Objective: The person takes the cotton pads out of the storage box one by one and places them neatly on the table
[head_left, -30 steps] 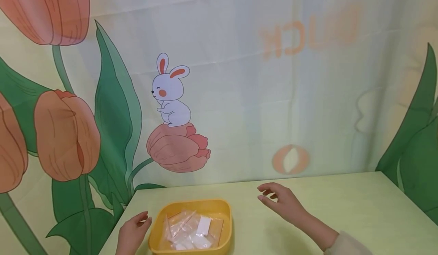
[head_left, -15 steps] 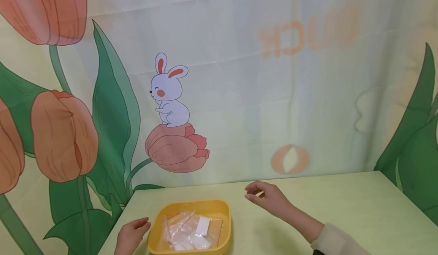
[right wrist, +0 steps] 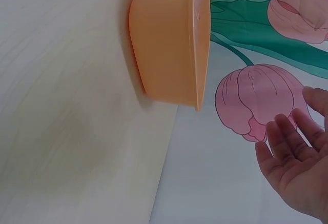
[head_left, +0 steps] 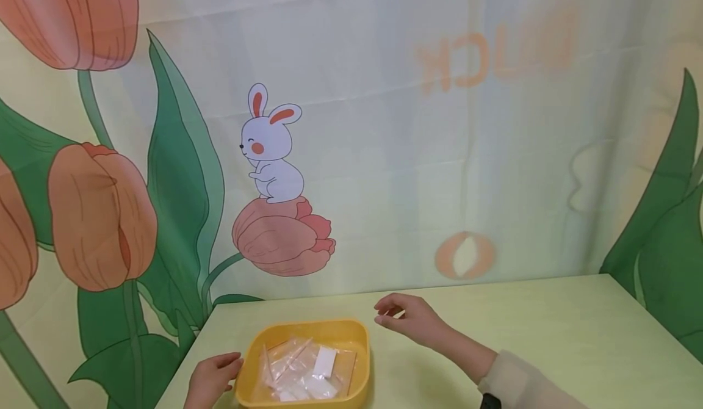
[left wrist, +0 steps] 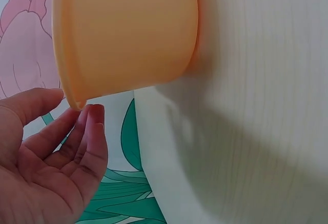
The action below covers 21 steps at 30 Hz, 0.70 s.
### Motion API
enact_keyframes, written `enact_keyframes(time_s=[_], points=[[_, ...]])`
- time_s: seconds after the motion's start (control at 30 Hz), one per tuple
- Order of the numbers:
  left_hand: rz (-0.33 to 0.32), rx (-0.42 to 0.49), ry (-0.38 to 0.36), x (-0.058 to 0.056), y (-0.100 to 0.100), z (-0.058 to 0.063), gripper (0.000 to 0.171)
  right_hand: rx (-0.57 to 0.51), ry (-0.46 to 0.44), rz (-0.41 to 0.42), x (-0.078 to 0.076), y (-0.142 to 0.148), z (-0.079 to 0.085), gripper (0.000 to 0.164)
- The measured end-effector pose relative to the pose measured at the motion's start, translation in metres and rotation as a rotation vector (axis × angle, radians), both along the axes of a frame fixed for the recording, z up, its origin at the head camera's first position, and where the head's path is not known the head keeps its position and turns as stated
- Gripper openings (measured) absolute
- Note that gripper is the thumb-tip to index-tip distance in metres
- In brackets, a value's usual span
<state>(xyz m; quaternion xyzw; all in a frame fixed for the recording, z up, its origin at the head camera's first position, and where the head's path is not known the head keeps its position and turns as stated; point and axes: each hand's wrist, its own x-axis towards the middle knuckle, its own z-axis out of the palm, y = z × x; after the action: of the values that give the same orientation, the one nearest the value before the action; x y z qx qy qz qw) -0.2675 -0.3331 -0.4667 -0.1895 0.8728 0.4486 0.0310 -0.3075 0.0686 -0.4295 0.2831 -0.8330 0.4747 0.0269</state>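
A yellow plastic bin stands at the near left of the table, holding clear plastic packets. Among these lie a white rectangular piece and a flat tan piece. My left hand is at the bin's left side. In the left wrist view its thumb and fingertips come right up to the rim from either side, fingers loosely bent. My right hand hovers empty above the table, right of the bin's far corner, with thumb and fingers apart.
The pale green table extends to the right of the bin. Behind it hangs a fabric backdrop printed with tulips and a white rabbit.
My right hand has moved left toward the bin. The left hand has come slightly closer, its fingertips now at the rim. The bin and its contents stay in place.
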Motion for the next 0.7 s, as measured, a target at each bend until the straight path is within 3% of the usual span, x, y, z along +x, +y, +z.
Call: enact_keyframes(time_s=[0.3,0.7], points=[[0.000,0.018,-0.047,0.000,-0.003,-0.005,0.042,0.034,-0.069,0.020,-0.006,-0.022,0.001,0.023],[-0.005,0.041,-0.040,0.001,-0.004,-0.007,0.041,0.093,-0.110,0.044,-0.009,-0.039,0.005,0.022]])
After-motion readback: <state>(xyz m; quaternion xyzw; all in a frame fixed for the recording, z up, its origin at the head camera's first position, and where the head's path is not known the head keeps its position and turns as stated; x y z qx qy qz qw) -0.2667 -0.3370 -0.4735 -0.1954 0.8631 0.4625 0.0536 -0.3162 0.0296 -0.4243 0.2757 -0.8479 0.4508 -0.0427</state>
